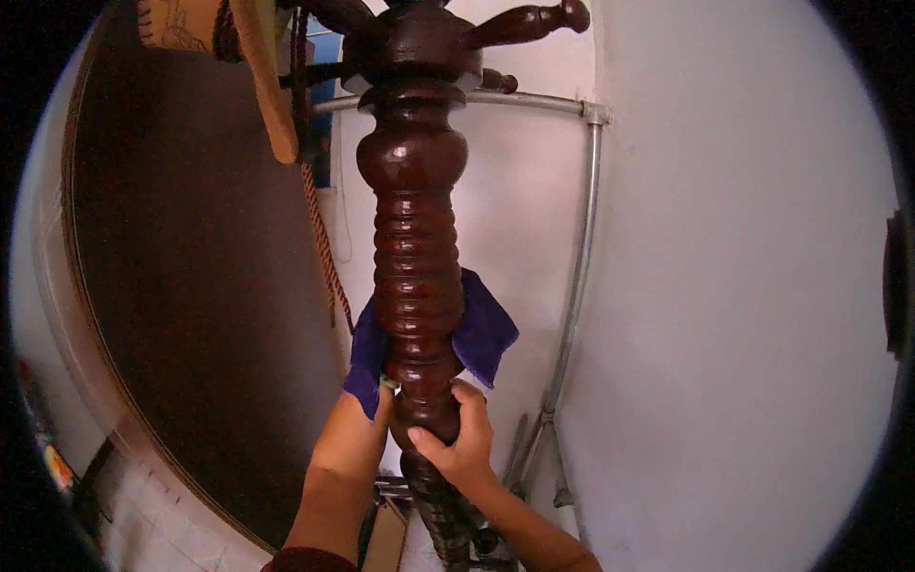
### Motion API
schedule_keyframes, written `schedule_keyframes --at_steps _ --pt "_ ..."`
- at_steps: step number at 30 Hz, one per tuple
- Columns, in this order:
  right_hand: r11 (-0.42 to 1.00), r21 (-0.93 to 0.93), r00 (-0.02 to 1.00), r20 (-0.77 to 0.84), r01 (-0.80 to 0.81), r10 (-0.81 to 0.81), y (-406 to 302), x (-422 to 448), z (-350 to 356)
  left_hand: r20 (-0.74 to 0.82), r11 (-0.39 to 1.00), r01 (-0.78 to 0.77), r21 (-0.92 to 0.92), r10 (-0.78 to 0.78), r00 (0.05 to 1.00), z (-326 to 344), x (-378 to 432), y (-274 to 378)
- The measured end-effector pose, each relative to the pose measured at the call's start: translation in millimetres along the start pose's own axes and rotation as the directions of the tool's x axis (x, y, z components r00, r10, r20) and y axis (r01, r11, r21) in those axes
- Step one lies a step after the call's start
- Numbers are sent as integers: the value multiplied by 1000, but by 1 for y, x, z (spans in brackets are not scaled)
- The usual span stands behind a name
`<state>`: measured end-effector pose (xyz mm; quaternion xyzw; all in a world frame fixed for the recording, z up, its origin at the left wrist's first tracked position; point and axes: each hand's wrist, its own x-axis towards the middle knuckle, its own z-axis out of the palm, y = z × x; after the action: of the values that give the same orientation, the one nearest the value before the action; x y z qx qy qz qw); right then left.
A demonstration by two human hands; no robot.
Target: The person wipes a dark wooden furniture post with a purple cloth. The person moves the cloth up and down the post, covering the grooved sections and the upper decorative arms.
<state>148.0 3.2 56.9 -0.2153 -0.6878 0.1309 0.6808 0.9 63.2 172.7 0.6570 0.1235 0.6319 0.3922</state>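
Observation:
A turned, dark glossy wooden post of a coat stand (417,243) rises through the middle of the view, with carved pegs (529,25) at its top. My right hand (463,443) grips the post's lower part, thumb across the front. My left hand reaches behind the post; the forearm and wrist (357,429) show at its left, while the fingers are hidden. A purple cloth (487,329) wraps behind the ridged section and sticks out on both sides, just above my hands. Whether my left fingers hold it cannot be seen.
A metal pipe frame (590,207) stands behind, by the pale wall (722,286). A large dark panel (207,286) fills the left side. A bag (182,25), a tan strap (268,93) and a twisted brown cord (319,229) hang at the upper left. Tiled floor (164,525) shows below.

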Motion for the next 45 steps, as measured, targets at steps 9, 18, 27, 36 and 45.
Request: schedule_keyframes --at_steps 9,18,27,36,45 --pt "1000 -13 1000 13 18 -18 1 -1 -1 93 996 14 90 -23 995 -22 5 6" --pt "999 -11 997 70 -40 40 0 4 -6 27 687 -166 708 208 978 1 -43 35" --pt "1000 26 998 55 -9 8 6 0 0 -204 673 -186 716 456 866 70 -85 73" --pt "1000 -13 998 52 27 -27 5 -4 -2 -154 886 -154 438 243 958 169 -136 9" --pt "996 2 995 51 -88 88 4 -4 -7 -208 406 -214 888 771 603 135 -4 91"
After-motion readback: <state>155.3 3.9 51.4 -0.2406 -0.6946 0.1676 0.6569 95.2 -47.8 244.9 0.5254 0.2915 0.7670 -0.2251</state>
